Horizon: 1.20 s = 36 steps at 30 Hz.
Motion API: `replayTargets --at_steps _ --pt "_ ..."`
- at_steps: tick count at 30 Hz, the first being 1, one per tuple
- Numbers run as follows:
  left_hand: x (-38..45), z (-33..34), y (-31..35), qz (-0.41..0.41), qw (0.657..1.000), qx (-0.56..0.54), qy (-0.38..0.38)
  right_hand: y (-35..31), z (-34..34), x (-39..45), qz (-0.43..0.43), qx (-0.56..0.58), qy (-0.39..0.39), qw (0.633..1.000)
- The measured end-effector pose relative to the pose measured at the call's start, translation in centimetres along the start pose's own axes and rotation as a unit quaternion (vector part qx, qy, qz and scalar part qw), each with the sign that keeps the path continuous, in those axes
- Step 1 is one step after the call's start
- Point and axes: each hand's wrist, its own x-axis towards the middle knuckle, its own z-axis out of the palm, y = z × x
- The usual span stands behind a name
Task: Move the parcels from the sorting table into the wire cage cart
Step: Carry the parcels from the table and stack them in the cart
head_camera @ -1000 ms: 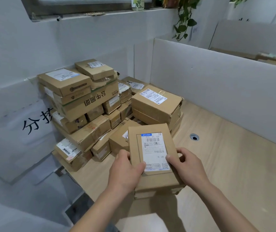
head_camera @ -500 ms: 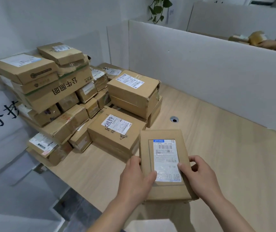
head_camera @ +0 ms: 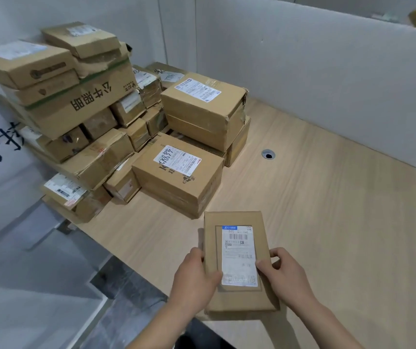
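Gripping a flat box (head_camera: pixel 237 258) by its long edges, left hand (head_camera: pixel 195 280) and right hand (head_camera: pixel 283 275) with fingers curled round it, label up, above the near edge of the surface (head_camera: pixel 328 222), apart from the stack (head_camera: pixel 101 109), likely for steadiness.

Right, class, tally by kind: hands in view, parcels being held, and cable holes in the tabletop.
hands: 2, the left hand and the right hand
held parcel: 1
cable hole: 1
total: 4
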Motion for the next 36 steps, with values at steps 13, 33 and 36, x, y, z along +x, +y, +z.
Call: replayTargets --at_steps 13,33,36 --pt "2.0 -1.3 -1.2 -0.028 0.976 -0.208 -0.050 0.5 0.6 2.0 0.049 0.172 -0.025 0.984" --pt "-1.0 -1.6 -3.9 -0.092 0.941 -0.319 -0.065 2.4 3.8 -1.0 0.054 0.206 -0.070 0.975" --pt "-2.5 -1.7 -3.7 -0.089 0.941 -0.324 -0.038 2.3 4.0 -1.0 0.044 0.178 -0.086 0.979"
